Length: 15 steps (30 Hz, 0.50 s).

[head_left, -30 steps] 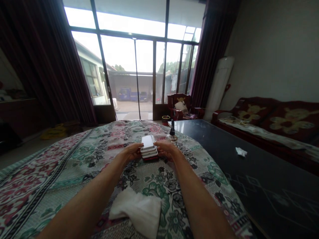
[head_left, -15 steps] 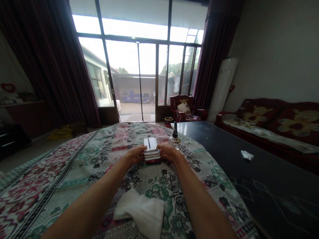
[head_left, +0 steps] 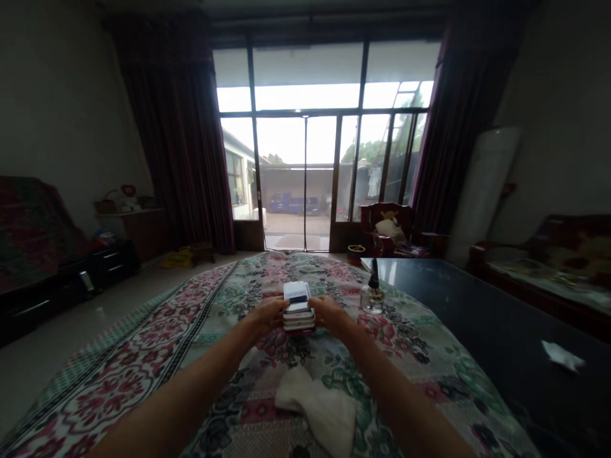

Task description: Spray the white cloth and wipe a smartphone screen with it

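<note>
A small stack of what look like smartphones, white and silver with a red edge at the bottom, rests on the flowered tablecloth. My left hand grips its left side, and my right hand presses in from the right, so the stack sits between them. The fingers' far ends are partly hidden. A dark band, perhaps a reflection, crosses the top white face. Nearer to me a crumpled white cloth lies between my forearms. To the right of my right hand stands a clear glass bottle with a black dropper-like top.
A dark glossy table adjoins on the right, with a crumpled white tissue on it. Beyond are a wooden armchair, a sofa and glass doors. A low black cabinet stands at left.
The head view has swung left and up, so everything sits farther right and lower. Both hands stay on the stack. The dark mark on its top looks wider.
</note>
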### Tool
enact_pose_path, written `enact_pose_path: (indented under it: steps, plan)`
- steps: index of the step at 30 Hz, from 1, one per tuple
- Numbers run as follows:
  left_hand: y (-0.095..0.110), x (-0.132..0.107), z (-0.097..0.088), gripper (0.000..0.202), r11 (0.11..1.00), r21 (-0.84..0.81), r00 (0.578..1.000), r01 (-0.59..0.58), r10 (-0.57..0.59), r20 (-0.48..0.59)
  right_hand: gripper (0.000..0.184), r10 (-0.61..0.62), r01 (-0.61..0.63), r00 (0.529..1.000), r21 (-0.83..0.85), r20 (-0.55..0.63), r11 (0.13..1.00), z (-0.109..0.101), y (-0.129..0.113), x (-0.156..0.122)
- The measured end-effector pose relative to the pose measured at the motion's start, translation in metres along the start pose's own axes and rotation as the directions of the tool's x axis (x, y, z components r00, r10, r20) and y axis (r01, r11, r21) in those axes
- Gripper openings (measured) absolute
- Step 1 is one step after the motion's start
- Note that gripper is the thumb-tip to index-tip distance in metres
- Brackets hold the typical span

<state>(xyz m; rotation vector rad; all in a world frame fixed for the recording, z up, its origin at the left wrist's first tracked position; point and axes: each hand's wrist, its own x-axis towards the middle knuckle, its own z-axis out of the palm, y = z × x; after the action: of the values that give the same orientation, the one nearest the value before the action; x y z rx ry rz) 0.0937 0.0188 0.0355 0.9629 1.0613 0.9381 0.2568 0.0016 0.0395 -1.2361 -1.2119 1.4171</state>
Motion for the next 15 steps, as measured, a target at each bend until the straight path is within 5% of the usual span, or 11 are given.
enact_pose_path:
  steps: [7, 15]
  plan:
    - [0.010, -0.074, -0.052, 0.014, 0.998, -0.008, 0.996, -0.067, 0.067, -0.054, 0.008, -0.030, 0.029, 1.000, 0.048, 0.011, 0.998, 0.067, -0.004, -0.038]
    - [0.003, -0.140, -0.127, 0.021, 0.994, 0.013, 0.982, -0.108, 0.109, -0.152, 0.025, -0.008, -0.005, 0.994, 0.117, 0.112, 0.993, 0.155, 0.034, -0.046]
